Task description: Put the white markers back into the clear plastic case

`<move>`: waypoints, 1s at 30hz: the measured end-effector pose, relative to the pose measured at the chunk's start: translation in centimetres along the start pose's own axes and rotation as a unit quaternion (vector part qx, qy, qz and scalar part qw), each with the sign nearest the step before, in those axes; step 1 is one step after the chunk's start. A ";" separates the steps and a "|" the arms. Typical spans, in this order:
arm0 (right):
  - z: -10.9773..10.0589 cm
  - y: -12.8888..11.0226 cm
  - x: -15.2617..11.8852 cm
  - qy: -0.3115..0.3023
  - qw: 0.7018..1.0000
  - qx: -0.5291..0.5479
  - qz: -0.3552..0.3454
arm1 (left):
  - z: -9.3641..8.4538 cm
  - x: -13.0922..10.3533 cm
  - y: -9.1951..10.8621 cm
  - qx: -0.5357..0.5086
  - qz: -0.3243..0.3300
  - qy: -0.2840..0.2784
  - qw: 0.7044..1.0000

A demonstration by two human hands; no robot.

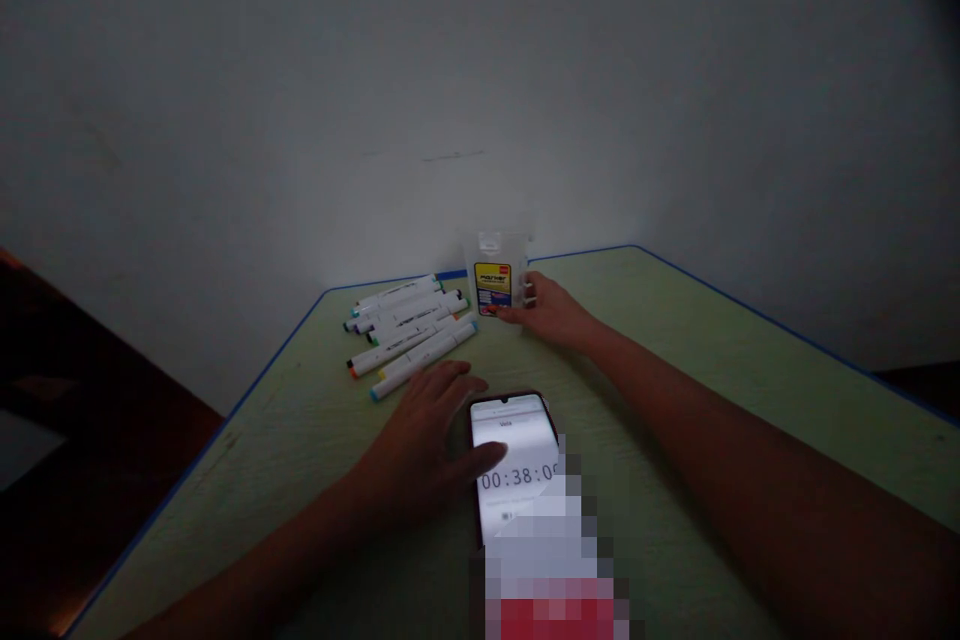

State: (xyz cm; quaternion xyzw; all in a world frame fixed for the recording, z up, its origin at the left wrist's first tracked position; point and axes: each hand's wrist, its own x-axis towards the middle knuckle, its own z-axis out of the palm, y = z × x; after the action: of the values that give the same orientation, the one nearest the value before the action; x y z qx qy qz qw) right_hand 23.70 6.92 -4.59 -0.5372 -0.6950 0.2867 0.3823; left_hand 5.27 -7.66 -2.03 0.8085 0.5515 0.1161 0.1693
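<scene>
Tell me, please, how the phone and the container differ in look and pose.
Pose: the phone lies flat, screen up, while the container stands upright.
Look: the phone shows a lit time readout, while the container is see-through with a yellow and blue label.
Place: the phone is nearer the camera, the container farther off.
Shared: each has a hand at it; the right hand grips the container, and the left hand has its thumb over the phone.

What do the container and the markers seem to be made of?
The container looks like clear plastic, perhaps thin: the wall shows faintly through it. The markers seem smooth, hard white plastic, judging by their straight, even shape; their gloss is unclear.
</scene>
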 end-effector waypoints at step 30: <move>0.1 0.2 0.2 0.001 1.000 0.002 -0.003 | -0.3 -4.8 -0.4 0.122 0.078 0.019 0.989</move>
State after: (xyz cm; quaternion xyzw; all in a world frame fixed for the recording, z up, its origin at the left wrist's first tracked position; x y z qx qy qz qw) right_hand 23.65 7.11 -4.76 -0.5344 -0.6961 0.2861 0.3847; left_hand 3.09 -11.97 -1.90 0.8616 0.4996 0.0756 0.0492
